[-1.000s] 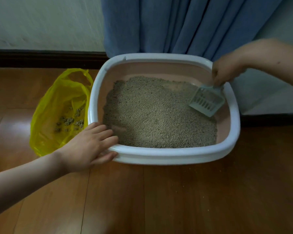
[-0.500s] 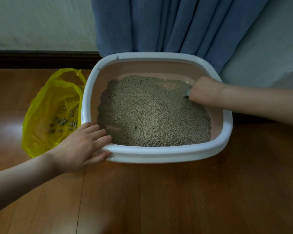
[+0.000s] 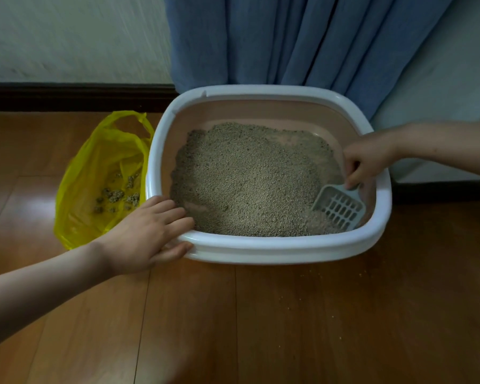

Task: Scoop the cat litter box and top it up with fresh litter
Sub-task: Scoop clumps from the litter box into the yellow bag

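Note:
A litter box [image 3: 275, 246] with a white rim and pink inside stands on the wooden floor, filled with grey-brown litter [image 3: 247, 181]. My left hand [image 3: 147, 234] rests on the box's near-left corner, fingers straight over the rim, thumb against the outer wall. My right hand [image 3: 367, 159] grips the handle of a pale slotted scoop [image 3: 340, 207]. The scoop's blade lies low in the near-right corner, its front edge in the litter. An open yellow plastic bag [image 3: 100, 173] lies left of the box with several litter clumps [image 3: 117, 196] inside.
A blue curtain [image 3: 302, 40] hangs right behind the box against a pale wall with a dark baseboard [image 3: 75, 97]. Loose litter grains [image 3: 311, 284] are scattered on the wooden floor in front of the box.
My right hand has drawn the scoop from the far-right side of the box toward the near-right corner. My left hand has stayed on the rim.

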Available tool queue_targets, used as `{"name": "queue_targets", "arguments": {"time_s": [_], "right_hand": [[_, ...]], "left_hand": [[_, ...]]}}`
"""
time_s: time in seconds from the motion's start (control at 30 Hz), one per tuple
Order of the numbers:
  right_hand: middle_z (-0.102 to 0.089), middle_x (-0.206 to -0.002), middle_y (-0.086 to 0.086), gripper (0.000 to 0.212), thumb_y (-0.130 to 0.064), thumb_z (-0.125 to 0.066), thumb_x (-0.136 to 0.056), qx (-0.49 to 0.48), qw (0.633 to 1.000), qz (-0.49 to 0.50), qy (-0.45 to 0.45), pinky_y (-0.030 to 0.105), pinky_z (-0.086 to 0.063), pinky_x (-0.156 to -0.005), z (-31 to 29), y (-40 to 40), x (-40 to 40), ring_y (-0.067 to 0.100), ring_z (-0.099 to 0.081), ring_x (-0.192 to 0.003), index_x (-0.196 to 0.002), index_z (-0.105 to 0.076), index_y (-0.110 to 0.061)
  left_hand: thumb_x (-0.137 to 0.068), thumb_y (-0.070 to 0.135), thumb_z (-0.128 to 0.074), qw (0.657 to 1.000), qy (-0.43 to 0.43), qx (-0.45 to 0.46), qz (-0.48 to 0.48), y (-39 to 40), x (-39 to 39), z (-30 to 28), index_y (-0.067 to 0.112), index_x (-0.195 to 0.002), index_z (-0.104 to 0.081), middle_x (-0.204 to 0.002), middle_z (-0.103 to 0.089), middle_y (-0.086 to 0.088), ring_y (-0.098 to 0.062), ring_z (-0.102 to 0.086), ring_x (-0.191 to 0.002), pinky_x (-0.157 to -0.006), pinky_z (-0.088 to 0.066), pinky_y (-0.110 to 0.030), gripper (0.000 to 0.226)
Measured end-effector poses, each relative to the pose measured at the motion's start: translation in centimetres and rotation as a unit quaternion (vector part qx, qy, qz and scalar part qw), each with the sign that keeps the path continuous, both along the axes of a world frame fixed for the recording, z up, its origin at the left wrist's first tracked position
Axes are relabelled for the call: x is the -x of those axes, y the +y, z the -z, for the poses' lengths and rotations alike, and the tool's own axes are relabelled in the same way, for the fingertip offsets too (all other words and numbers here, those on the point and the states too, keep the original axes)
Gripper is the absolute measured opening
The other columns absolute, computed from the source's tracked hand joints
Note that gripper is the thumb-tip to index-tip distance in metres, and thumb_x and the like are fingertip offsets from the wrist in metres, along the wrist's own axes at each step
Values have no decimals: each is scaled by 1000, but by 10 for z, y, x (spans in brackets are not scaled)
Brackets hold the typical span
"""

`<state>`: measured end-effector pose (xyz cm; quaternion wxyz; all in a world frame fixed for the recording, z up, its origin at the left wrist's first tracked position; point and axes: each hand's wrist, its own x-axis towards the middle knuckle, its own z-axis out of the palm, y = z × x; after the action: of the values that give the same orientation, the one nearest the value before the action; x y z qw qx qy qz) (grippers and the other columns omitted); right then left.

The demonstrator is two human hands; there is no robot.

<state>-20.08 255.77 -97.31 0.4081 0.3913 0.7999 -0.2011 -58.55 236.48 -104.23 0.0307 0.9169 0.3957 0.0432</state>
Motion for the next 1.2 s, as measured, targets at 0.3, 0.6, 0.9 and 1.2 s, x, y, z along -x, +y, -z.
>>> {"name": "queue_targets", "arguments": {"time_s": [0.3,0.6,0.9,1.2], "right_hand": [[-42,-46,-6,40,-30,-63,-91,80,989,74,100,16,-27,-45,16,-6,7,8,-31,-42,-54,-60,-16],[-42,-45,-8,38,-34,-61,-91,96,960,155,214,25,-27,-46,57,-35,43,9,-32,-40,-57,-63,-19],[-36,-43,-4,49,-33,-58,-94,46,929,201,308,26,-25,-48,82,-72,129,14,-28,-41,-47,-54,-18],[-36,-41,-9,41,-38,-58,-92,28,923,195,330,25,-25,-45,90,-55,165,11,-31,-41,-58,-60,-16]], "left_hand": [[-99,46,-37,1000,1,5,-3,-1,-1,1,21,-91,-52,-83,-51,3,-22,-49,-80,-80,-43,-40,30],[-99,47,-38,1000,2,4,-9,0,-1,1,18,-93,-55,-83,-51,1,-24,-48,-79,-78,-43,-40,34],[-98,46,-43,1000,-9,2,-10,0,-1,1,17,-94,-57,-84,-53,0,-23,-49,-80,-83,-38,-37,32],[-97,45,-45,1000,-14,13,-8,0,2,2,19,-95,-54,-87,-54,-1,-23,-49,-83,-88,-39,-38,28]]}}
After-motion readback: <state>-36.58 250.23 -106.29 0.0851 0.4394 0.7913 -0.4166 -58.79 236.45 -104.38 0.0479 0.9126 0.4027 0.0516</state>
